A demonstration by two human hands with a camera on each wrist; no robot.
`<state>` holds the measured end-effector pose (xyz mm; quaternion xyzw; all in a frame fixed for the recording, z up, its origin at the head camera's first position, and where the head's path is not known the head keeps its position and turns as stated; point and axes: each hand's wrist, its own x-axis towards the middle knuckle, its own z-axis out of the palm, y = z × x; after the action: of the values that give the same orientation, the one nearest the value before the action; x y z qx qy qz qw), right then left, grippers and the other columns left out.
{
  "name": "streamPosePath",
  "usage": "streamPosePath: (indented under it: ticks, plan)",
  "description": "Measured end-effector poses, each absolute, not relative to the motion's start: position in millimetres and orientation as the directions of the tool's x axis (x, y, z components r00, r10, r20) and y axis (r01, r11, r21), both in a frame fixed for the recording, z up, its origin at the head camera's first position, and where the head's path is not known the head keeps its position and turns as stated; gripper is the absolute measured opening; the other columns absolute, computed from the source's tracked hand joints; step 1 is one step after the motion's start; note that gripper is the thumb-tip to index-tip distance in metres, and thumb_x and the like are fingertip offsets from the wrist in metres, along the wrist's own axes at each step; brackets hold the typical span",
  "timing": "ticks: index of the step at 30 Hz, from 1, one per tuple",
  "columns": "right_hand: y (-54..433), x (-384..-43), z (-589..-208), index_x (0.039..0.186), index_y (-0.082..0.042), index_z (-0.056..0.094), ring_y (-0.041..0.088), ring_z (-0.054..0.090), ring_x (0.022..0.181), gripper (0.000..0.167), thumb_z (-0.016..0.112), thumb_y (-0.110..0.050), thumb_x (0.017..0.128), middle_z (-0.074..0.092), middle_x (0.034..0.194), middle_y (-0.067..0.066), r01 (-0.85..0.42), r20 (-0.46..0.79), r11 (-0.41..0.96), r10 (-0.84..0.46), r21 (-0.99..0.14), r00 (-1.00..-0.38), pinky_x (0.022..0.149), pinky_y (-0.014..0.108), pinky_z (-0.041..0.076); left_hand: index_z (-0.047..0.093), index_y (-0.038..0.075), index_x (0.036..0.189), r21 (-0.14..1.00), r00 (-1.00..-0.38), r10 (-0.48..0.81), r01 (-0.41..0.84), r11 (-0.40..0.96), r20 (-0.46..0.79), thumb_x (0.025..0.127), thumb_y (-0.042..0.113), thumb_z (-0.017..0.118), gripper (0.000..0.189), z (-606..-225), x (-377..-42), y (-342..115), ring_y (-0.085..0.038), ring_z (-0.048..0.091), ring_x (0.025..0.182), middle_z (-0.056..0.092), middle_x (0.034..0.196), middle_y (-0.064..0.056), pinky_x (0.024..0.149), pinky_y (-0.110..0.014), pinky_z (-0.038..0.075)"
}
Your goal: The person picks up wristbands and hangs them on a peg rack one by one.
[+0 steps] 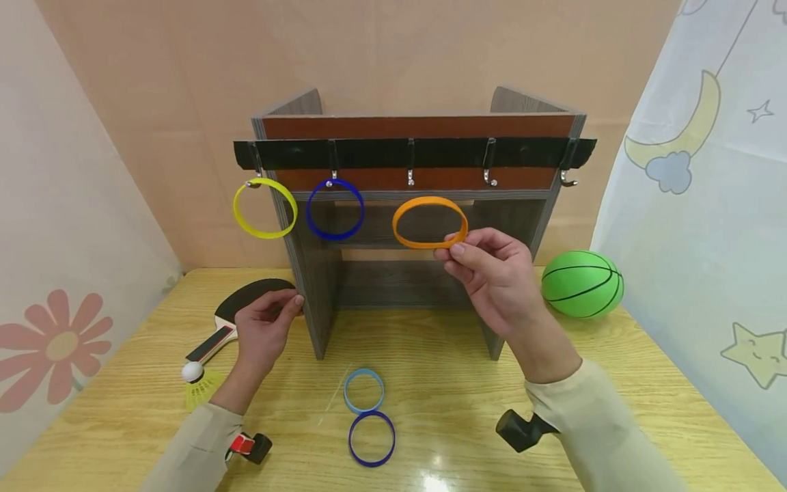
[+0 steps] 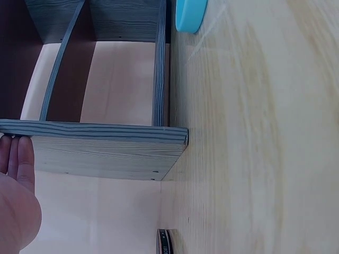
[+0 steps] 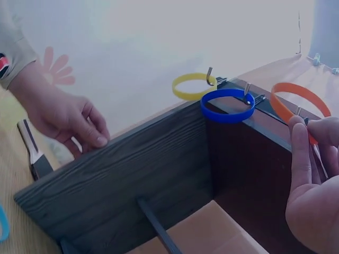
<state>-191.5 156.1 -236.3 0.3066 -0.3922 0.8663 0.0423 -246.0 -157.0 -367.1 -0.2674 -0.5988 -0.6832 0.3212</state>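
Observation:
Between right thumb and fingers, my right hand [image 1: 498, 273] pinches an orange wristband [image 1: 428, 201] by its lower right edge. The band is in front of the rack, just below the middle hook [image 1: 410, 180]. A yellow wristband [image 1: 266, 236] hangs from the leftmost hook, and a dark blue wristband [image 1: 335, 236] from the second. My left hand [image 1: 266, 324] touches the shelf unit's left side panel [image 2: 106, 153], its fingers fairly straight against the outer face. On the table lie a light blue wristband [image 1: 364, 372] and another dark blue wristband [image 1: 371, 465], touching or nearly so.
The grey wooden shelf unit [image 1: 396, 283] carries a black strip [image 1: 375, 154] with several hooks. A table tennis bat [image 1: 252, 294] and a shuttlecock [image 1: 193, 372] lie at left. A green ball [image 1: 583, 283] rests on the table [image 1: 443, 383] at right.

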Motion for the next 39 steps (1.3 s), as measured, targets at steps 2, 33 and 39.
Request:
streamPosePath:
  ticks: [2, 33, 39]
  plan:
    - [153, -192, -234, 0.084, 0.003, 0.067, 0.026, 0.069, 0.077, 0.008, 0.065, 0.011, 0.084, 0.067, 0.088, 0.016, -0.31, 0.548, -0.692, -0.149, -0.652, -0.823, 0.073, 0.027, 0.057, 0.063, -0.019, 0.088, 0.646, -0.65, -0.118, 0.76, -0.079, 0.75, 0.08, -0.022, 0.061, 0.01, -367, -246, -157, -0.016, 0.067, 0.066, 0.069, 0.08, -0.011, 0.062, -0.023, 0.057]
    - [132, -209, -237, 0.083, -0.002, 0.067, 0.025, 0.069, 0.076, 0.008, 0.068, 0.006, 0.084, 0.068, 0.085, 0.014, -0.317, 0.486, -0.674, -0.071, -0.667, -0.871, 0.072, 0.027, 0.057, 0.062, -0.02, 0.089, 0.657, -0.66, -0.117, 0.751, -0.067, 0.742, 0.081, -0.021, 0.061, 0.008, -368, -246, -158, -0.013, 0.067, 0.068, 0.068, 0.079, -0.013, 0.063, -0.025, 0.057]
    - [131, -208, -239, 0.084, -0.004, 0.066, 0.025, 0.069, 0.077, 0.01, 0.065, 0.006, 0.086, 0.068, 0.087, 0.014, -0.301, 0.442, -0.633, -0.073, -0.714, -0.894, 0.072, 0.027, 0.057, 0.063, -0.019, 0.088, 0.655, -0.656, -0.122, 0.753, -0.054, 0.744, 0.081, -0.02, 0.062, 0.008, -368, -245, -157, -0.014, 0.067, 0.068, 0.069, 0.08, -0.012, 0.063, -0.024, 0.057]
